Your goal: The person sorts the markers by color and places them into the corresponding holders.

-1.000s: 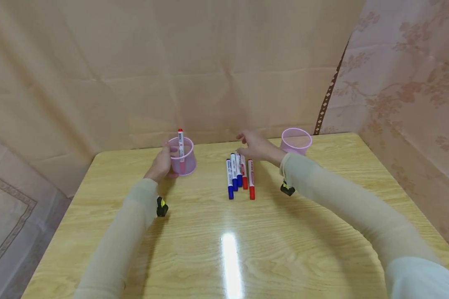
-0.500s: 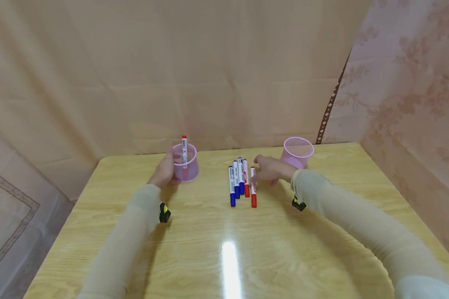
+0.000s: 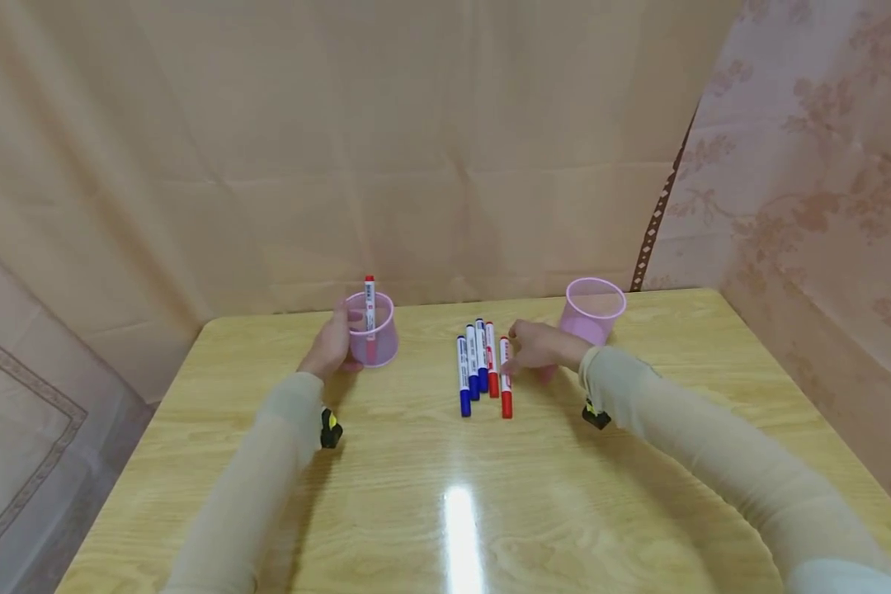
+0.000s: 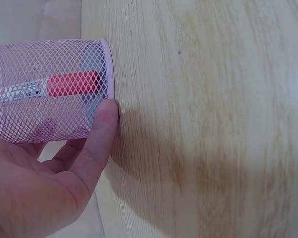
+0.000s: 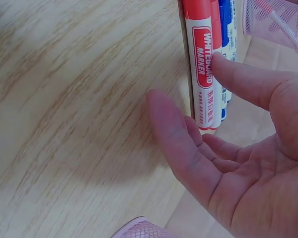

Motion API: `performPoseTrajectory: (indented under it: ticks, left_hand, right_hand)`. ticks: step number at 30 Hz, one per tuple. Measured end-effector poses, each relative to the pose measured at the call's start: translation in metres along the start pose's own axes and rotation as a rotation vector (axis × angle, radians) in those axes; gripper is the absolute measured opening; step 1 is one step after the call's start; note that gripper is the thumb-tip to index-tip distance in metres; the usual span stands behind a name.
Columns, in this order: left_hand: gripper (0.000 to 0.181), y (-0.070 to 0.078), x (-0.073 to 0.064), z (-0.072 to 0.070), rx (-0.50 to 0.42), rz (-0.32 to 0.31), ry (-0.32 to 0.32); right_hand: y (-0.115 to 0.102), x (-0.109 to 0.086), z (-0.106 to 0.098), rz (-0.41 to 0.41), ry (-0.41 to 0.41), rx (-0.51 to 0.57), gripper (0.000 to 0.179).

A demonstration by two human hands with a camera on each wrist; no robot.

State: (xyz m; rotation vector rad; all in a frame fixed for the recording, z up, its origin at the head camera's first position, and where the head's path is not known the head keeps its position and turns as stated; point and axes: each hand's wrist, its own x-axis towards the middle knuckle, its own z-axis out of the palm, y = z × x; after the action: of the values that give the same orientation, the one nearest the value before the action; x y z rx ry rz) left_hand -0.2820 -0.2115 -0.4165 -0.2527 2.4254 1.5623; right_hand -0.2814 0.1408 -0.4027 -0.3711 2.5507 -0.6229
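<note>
Two hands are busy. The left hand (image 3: 332, 340) holds a round pink mesh cup (image 3: 387, 348), with its fingers bent around the side. The right hand (image 3: 538, 345), off to the cup's right, is wide, thumb and fingers apart. Its thumb seems to touch a white marker with a red cap (image 5: 201, 54), but it has no grip on it. That marker lies farthest from the cup in its row. The step in hand looks like picking it up; the next move calls for closing thumb and fingers on its smooth, round body.

One red-and-white marker (image 3: 370, 309) stands in the cup, fat cap down. Nearer the cup than the touched marker lie another red-capped marker (image 3: 492, 355) and three blue-capped white markers (image 3: 471, 349).

Well to the cup's right stands a second pink mesh cup (image 3: 588, 324). Under the cup is a shiny, wood-lined worktop (image 3: 386, 495); behind it hangs tan, creased cloth (image 3: 304, 181).
</note>
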Motion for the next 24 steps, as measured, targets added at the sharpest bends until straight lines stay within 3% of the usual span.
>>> performPoseTrajectory:
  ticks: [12, 24]
  left_hand:
    - [0.085, -0.003, -0.001, 0.001, -0.020, 0.005, 0.008]
    - [0.079, -0.002, -0.002, 0.001, -0.019, -0.003, 0.011]
  right_hand:
    - [0.000, 0.002, 0.007, 0.021, 0.000, 0.071, 0.078]
    - [0.003, 0.010, 0.016, 0.073, -0.002, 0.161, 0.065]
